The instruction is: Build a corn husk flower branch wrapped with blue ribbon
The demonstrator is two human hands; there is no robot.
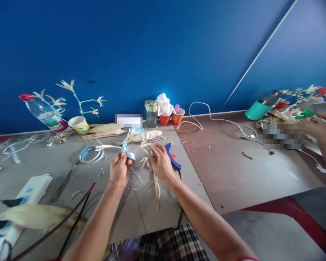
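Flower stem (124, 145) pinched up over the table (195, 195), pale-blue ribbon and all.
Left hand (120, 169) has it between thumb and fingertips, with a shiny curl of blue ribbon (131, 156) right beside the fingers. Right hand (162, 162) is just across from it, fingers kinda loosely bent, and honestly I can't tell if they've got anything. Blue glue gun (172, 158) lies just past that hand, loose pale flower (144, 162) between the two.
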